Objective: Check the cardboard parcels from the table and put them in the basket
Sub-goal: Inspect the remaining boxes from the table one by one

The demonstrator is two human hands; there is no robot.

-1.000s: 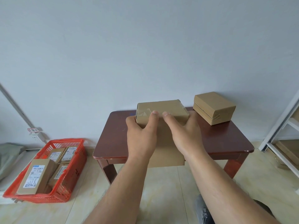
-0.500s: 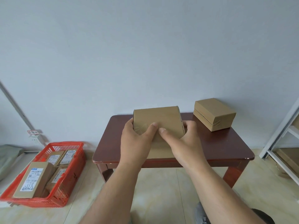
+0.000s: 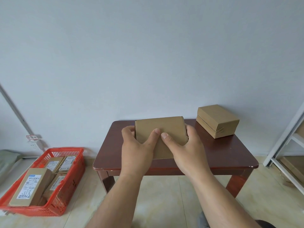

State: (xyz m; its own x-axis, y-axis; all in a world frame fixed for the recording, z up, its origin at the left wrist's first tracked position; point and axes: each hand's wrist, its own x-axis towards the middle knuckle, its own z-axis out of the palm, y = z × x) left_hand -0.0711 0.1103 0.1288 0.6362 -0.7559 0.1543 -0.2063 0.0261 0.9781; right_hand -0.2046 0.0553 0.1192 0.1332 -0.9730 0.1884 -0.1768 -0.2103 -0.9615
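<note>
Both the left hand [image 3: 137, 148] and right hand [image 3: 187, 149] grip a plain cardboard parcel [image 3: 160, 129] by its sides, thumbs pressed on its near face.

the held parcel [image 3: 160, 129] has its lower near part hidden behind both hands; labels on the parcels in the basket [image 3: 72, 183] are too small to read; the shelf frame [image 3: 286, 137] is cut off at the right edge.

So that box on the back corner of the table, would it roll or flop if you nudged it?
Probably neither. The box has flat faces and sits flat on the table, so it should slide rather than roll. Its crisp cardboard edges suggest it stays stiff. It looks squat, so tipping seems unlikely.
</note>
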